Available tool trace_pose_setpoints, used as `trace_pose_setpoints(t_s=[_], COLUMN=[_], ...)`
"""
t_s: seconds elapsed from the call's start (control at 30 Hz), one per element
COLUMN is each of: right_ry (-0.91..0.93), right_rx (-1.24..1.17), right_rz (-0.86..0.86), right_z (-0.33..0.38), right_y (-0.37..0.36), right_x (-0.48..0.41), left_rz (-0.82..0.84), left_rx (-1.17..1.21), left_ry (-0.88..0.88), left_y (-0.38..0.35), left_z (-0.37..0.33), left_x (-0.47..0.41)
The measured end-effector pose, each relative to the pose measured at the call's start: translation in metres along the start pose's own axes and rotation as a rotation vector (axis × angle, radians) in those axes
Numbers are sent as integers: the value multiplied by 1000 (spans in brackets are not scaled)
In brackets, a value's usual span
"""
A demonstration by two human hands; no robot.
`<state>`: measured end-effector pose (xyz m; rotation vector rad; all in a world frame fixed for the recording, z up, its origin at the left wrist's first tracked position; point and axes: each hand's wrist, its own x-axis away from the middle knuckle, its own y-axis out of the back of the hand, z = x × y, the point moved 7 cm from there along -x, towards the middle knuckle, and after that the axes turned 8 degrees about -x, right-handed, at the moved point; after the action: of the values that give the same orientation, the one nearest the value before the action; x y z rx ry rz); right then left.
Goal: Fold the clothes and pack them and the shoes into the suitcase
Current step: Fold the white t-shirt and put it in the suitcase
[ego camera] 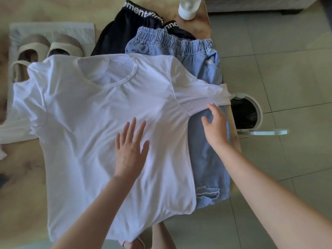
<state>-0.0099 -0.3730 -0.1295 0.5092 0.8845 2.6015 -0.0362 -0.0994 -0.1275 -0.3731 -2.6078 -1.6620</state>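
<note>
A white T-shirt lies spread flat, neck away from me, over the table. My left hand rests flat on its middle, fingers straight. My right hand hovers open by the shirt's right armpit, fingertips near the right sleeve. Light-blue ripped jeans lie under the shirt's right side, their elastic waist at the far end. A black garment with a lettered waistband lies beyond them. A pair of beige shoes stands at the far left on a white cloth. No suitcase is in view.
The table's right edge runs just beside the jeans. On the tiled floor to the right stands an open round white bin. A white bottle stands at the table's far edge. More white fabric lies at the left.
</note>
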Motion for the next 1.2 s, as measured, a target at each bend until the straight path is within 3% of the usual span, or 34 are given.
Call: trace_pose_setpoints(t_s=[0.17, 0.33, 0.57, 0.73, 0.83, 0.97, 1.03, 1.1, 1.13, 1.2], right_ry=[35, 128, 36, 219, 276, 217, 116, -47, -75, 22], right_rx=[46, 168, 387, 237, 197, -74, -179, -262, -244, -89], right_rz=[-21, 5, -98, -80, -2, 82, 230, 482, 570, 526], right_z=[-2, 4, -15, 24, 69, 118, 124, 119, 113, 102], right_y=[22, 30, 56, 75, 70, 36, -2, -46, -60, -64], right_x=[-39, -72, -105, -96, -80, -59, -46, -26, -17, -15], left_rz=[196, 357, 385, 433, 442, 185, 159, 189, 205, 231], left_rx=[-149, -199, -236, -216, 18, 609, 942, 1249, 1306, 1275], left_ry=[-153, -101, -82, -102, -36, 242, 473, 658, 707, 755], left_y=[-28, -49, -50, -48, -40, -1, 7, 6, 4, -1], left_z=[-50, -50, -51, -50, -49, -35, -24, -18, -15, -4], left_x=[-43, -79, -82, -86, -96, -104, -92, -74, -66, -49])
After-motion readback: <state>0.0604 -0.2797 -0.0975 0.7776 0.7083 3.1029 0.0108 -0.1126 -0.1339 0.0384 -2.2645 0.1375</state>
